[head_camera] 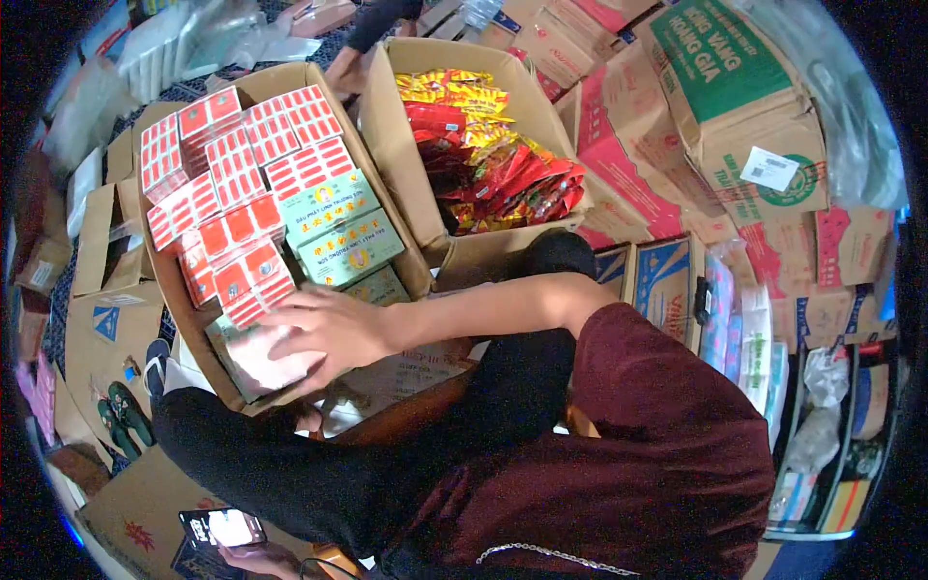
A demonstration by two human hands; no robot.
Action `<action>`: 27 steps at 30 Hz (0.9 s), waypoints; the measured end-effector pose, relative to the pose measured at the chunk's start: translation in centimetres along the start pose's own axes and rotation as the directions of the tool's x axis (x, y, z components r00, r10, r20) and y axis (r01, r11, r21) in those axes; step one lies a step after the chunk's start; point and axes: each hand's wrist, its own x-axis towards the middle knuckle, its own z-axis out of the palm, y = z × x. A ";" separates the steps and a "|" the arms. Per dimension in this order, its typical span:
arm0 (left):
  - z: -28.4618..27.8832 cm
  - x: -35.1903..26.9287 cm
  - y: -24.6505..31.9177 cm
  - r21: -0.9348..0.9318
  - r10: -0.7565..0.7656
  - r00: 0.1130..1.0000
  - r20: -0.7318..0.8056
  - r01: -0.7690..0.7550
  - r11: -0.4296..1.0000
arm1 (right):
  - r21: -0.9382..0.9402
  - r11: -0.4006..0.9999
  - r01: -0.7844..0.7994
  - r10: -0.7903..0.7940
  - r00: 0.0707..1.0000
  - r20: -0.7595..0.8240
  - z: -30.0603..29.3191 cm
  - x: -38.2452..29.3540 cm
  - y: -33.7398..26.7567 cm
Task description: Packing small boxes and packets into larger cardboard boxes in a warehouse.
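My right hand reaches into an open cardboard box and touches a pale, brightly lit carton in its near corner. The fingers are spread over this carton; whether they grip it is unclear. Beside the hand are stacks of shrink-wrapped red-and-white small packs. Pale green cartons with printed writing lie along the box's right side. At the bottom left, my left hand holds a smartphone with its screen lit.
Another open cardboard box holds red and yellow foil packets. Stacked cartons rise on the right. Green sandals lie at the left. Another person's foot shows beyond the boxes. My bent, black-clad leg crosses below.
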 end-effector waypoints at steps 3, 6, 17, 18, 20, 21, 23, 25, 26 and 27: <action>6.4 -4.3 2.8 0.139 0.141 0.990 0.006 -0.140 0.980 | 0.031 0.998 -0.053 0.053 0.998 -0.019 1.6 -1.5 1.6; 7.5 -5.9 3.5 0.187 0.213 0.977 -0.008 -0.207 0.960 | 0.098 0.988 -0.121 0.116 0.992 0.052 1.0 -0.9 1.6; 6.6 -4.5 2.1 -0.026 0.152 0.988 0.014 -0.152 0.988 | 0.134 0.978 -0.157 0.153 0.987 0.037 0.4 1.2 1.2; 6.5 -4.3 1.9 -0.011 0.157 0.988 0.012 -0.157 0.988 | 0.153 0.965 -0.215 0.202 0.974 0.099 0.2 1.4 1.3; 6.5 -4.3 1.5 0.020 0.165 0.986 0.007 -0.166 0.986 | 0.180 0.926 -0.332 0.290 0.931 0.224 -0.2 1.5 1.4; 6.4 -4.4 1.2 0.034 0.170 0.986 0.005 -0.170 0.985 | 0.177 0.924 -0.338 0.297 0.929 0.222 -0.2 1.2 1.5; 6.2 -4.6 1.3 0.062 0.188 0.982 -0.008 -0.187 0.980 | 0.226 0.933 -0.281 0.205 0.928 0.311 -0.6 0.9 1.5; 6.0 -4.9 1.3 0.090 0.207 0.978 -0.021 -0.205 0.975 | 0.252 0.934 -0.253 0.156 0.924 0.350 -0.7 0.7 1.4; 5.9 -5.1 1.4 0.104 0.218 0.976 -0.028 -0.214 0.971 | 0.299 0.928 -0.221 0.136 0.951 0.279 -0.5 0.6 1.2; 5.6 -5.3 1.5 0.119 0.228 0.973 -0.033 -0.223 0.968 | 0.345 0.920 -0.186 0.120 0.972 0.203 -0.3 0.5 1.0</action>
